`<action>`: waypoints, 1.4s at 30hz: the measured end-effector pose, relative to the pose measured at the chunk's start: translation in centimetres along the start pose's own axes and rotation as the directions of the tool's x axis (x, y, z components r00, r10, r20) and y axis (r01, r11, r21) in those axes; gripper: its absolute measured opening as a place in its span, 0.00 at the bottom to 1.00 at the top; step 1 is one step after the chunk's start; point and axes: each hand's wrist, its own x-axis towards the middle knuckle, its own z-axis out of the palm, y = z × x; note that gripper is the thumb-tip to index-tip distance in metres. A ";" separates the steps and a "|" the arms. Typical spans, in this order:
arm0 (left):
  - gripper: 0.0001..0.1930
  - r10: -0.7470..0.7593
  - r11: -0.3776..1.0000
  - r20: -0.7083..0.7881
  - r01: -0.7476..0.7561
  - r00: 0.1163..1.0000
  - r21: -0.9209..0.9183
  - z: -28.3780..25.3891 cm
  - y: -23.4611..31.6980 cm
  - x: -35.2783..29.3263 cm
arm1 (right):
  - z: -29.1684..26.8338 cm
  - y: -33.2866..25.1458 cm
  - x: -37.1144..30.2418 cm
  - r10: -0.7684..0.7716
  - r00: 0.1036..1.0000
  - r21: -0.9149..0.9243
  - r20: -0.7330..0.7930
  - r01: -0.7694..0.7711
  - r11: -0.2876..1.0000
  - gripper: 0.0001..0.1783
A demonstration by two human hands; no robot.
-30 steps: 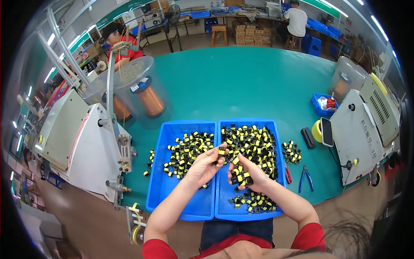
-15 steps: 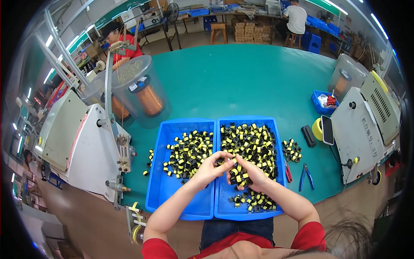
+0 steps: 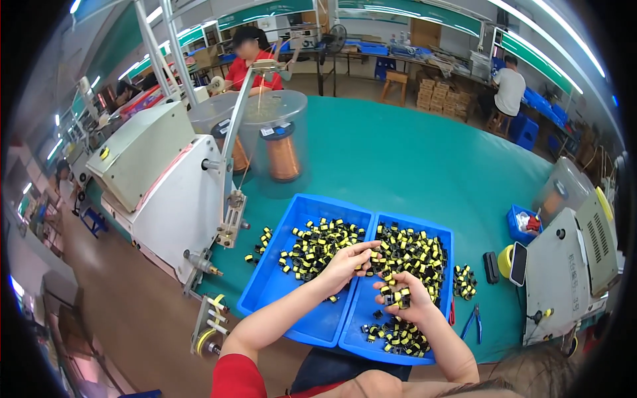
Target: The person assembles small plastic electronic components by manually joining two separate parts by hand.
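Observation:
Two blue trays sit side by side before me, the left tray (image 3: 265, 292) and the right tray (image 3: 358, 330). Small black coil bobbins wrapped in yellow tape lie heaped in both, with a pile in the left tray (image 3: 318, 247) and a larger one in the right tray (image 3: 424, 255). Over the inner edges of the trays, my left hand (image 3: 345, 265) has its fingers closed around a small coil bobbin, partly hidden by them. Lower and to the right, my right hand (image 3: 417, 300) is curled, palm up, around several coil bobbins (image 3: 397, 297).
Winding machines flank me, a left one (image 3: 172, 205) and a right one (image 3: 564, 278). Copper wire spools (image 3: 284, 156) stand in clear tubs. Blue pliers (image 3: 472, 323), loose bobbins (image 3: 464, 282), a phone (image 3: 519, 264) and a small blue bin (image 3: 521, 225) lie rightward. A co-worker (image 3: 255, 66) sits across.
My view has swung left and upward, so the scene sits farther right and lower. My hands, formerly touching at the fingertips, have drawn apart, the right one now lower.

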 end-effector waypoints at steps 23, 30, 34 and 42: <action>0.15 0.231 0.600 0.227 -0.322 0.946 0.732 0.6 -0.9 0.3 | -1.0 -0.3 0.4 -0.059 0.998 -0.041 0.035 0.060 0.997 0.14; 0.16 0.209 0.957 0.028 -0.211 0.977 0.201 0.6 -1.1 0.5 | 0.5 0.2 -0.2 -0.151 0.986 -0.124 -0.073 0.141 0.982 0.13; 0.21 0.152 0.983 0.014 -0.153 0.988 0.105 0.3 -0.7 0.3 | 0.2 0.4 -0.1 -0.179 0.981 -0.193 -0.081 0.161 0.968 0.13; 0.17 -0.003 0.966 0.130 0.036 0.991 -0.257 -0.4 -1.3 1.0 | -0.2 0.6 0.1 -0.225 0.971 -0.238 -0.084 0.200 0.951 0.11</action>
